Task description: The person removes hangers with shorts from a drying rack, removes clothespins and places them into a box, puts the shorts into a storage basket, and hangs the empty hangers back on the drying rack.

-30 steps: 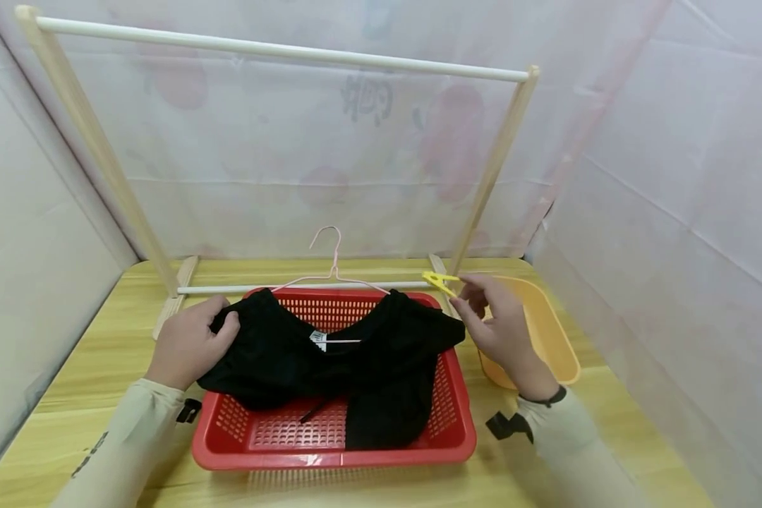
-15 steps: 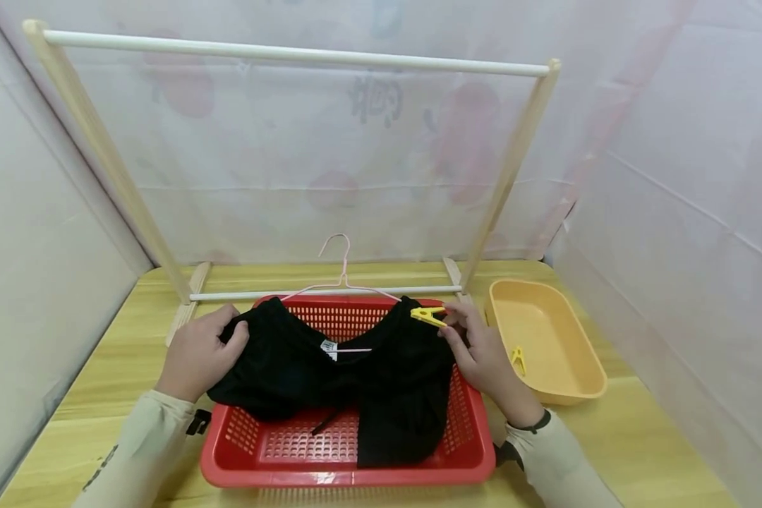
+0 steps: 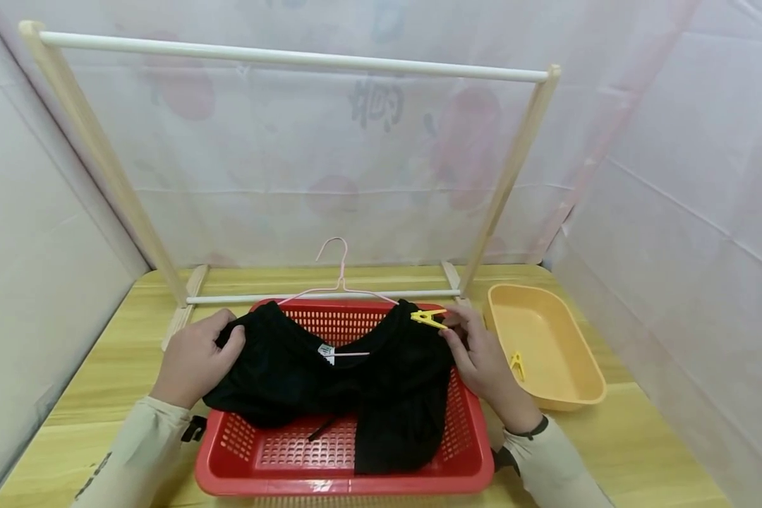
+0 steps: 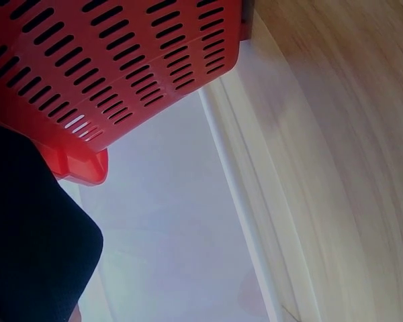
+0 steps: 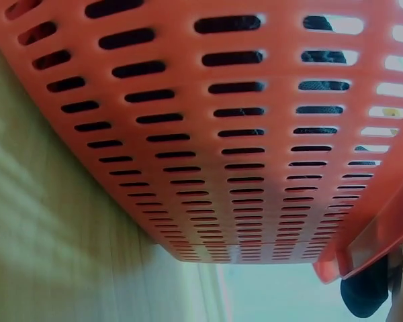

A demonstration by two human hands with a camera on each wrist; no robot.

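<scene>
Black shorts with a drawstring and white label lie over the red basket, on a pink wire hanger whose hook points up. My left hand grips the left end of the shorts, thumb on top. At the opposite end, my right hand pinches a yellow clothespin by its handles, its nose over the waistband beside the hanger's arm. Dark cloth fills the lower left of the left wrist view. The right wrist view shows mostly basket wall; the clothespin's grip is hidden there.
The red basket stands at the front of the wooden table. Behind it rises a wooden rack with a white top rail and low crossbar. A yellow tray at right holds another yellow clothespin.
My right hand has moved left and down from beside the tray, bringing the clothespin onto the shorts' right waistband. My left hand keeps its hold. The head view has shifted slightly.
</scene>
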